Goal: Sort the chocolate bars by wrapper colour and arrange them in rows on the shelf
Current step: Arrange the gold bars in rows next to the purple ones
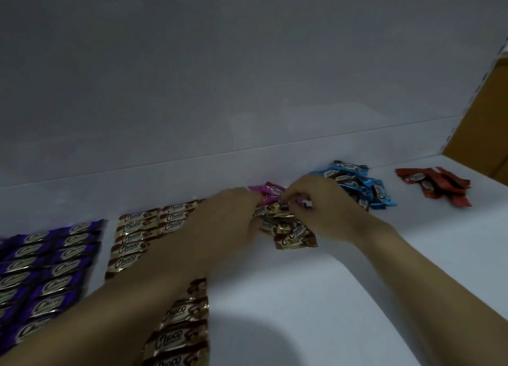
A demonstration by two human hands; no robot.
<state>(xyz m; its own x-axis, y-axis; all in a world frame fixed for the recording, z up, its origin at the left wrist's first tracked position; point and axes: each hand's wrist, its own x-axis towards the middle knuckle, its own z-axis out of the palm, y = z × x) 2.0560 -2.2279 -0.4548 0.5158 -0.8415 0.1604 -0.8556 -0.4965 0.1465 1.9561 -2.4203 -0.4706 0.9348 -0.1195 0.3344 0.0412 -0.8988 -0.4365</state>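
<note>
On the white shelf [316, 297], purple bars [49, 266] lie in rows at the left. Gold bars [137, 228] lie in rows beside them, partly hidden under my left forearm. A loose heap of gold bars [291, 232] sits in the middle. Both hands meet over its far side: my left hand [228, 217] has its fingers in the heap, and my right hand [321, 203] pinches a small bar [286, 204] at its fingertips. Pink bars [270, 190] lie just behind the hands. Further right are a blue pile [357, 187] and a red pile [437, 185].
A white back wall [247, 77] rises behind the shelf. A brown cardboard side [483, 123] stands at the far right end. The white shelf surface extends toward me between my arms and to the right of them.
</note>
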